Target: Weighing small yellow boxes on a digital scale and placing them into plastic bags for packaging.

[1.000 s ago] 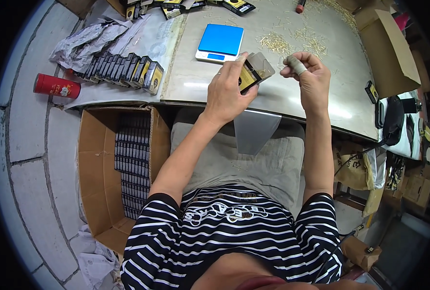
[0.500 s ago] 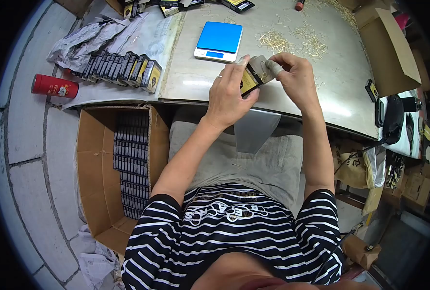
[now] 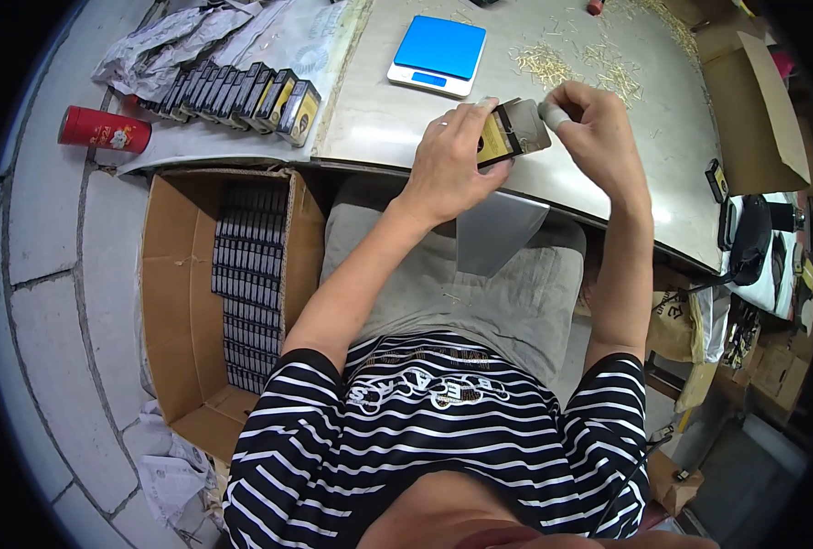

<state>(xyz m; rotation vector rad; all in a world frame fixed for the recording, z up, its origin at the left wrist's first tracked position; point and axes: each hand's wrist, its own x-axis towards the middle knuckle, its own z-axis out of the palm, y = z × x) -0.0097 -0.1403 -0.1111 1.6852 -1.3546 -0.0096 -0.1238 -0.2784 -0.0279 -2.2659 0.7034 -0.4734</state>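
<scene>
A small black-and-yellow carton (image 3: 495, 137) is gripped in my left hand (image 3: 448, 169), tilted over the table's front edge. Its end flaps stand open toward the right, showing a grey inner side. My right hand (image 3: 599, 137) is beside those flaps, thumb and fingers pinched together, with pale covers on the fingertips. Whether the pinch holds a flap or some small piece is hidden. Beyond the hands, thin gold-coloured pins (image 3: 544, 64) lie in loose heaps. A kitchen scale (image 3: 438, 48) with a blue top stands behind my left hand.
Similar small cartons (image 3: 301, 112) stand in a row at the left, near a red canister (image 3: 105, 130). Below them, an open cardboard box (image 3: 176, 302) holds stacks of dark cartons. Another cardboard box (image 3: 763, 110) and a black bag (image 3: 749, 236) are at the right.
My right hand has drawn slightly back from the carton's mouth, and the open flaps show more plainly. The carton has turned in my left hand. The whole view has shifted a little.
</scene>
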